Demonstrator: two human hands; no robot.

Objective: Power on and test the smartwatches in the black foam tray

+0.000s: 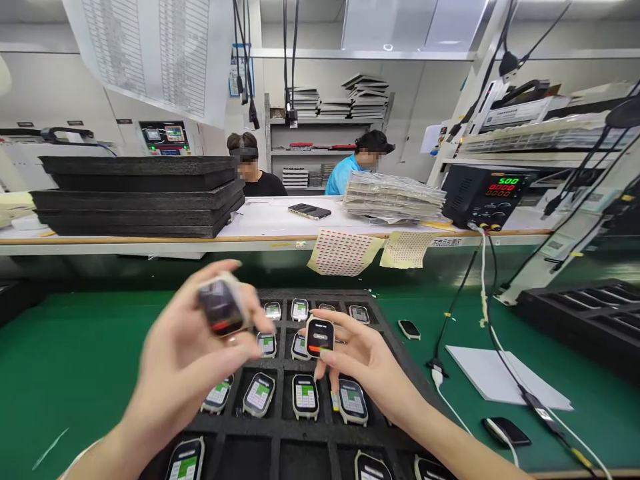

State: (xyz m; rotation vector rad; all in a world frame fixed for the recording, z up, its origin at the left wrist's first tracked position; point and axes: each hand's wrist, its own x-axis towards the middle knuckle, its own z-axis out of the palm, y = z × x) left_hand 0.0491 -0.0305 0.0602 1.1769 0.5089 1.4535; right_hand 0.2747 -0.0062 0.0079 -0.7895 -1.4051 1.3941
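Observation:
My left hand (185, 340) is closed around a smartwatch case (220, 307) without a strap, raised above the left part of the tray and blurred by motion. In my right hand (367, 353), thumb and fingers grip a second smartwatch (320, 335), its dark lit screen showing a red-orange bar low down. Beneath both hands lies a black foam tray (253, 453) divided into square pockets. Several smartwatches sit in it, such as one with a green and white screen (305, 395). Another watch (353, 400) lies just under my right fingers.
On the green mat to the right are a lone watch (409, 329), white paper sheets (507, 377), cables and a black charging puck (506, 431). Another black tray (585, 327) stands far right. A shelf holds stacked foam trays (135, 197), a phone (309, 211) and a power supply (487, 197). Two people sit beyond.

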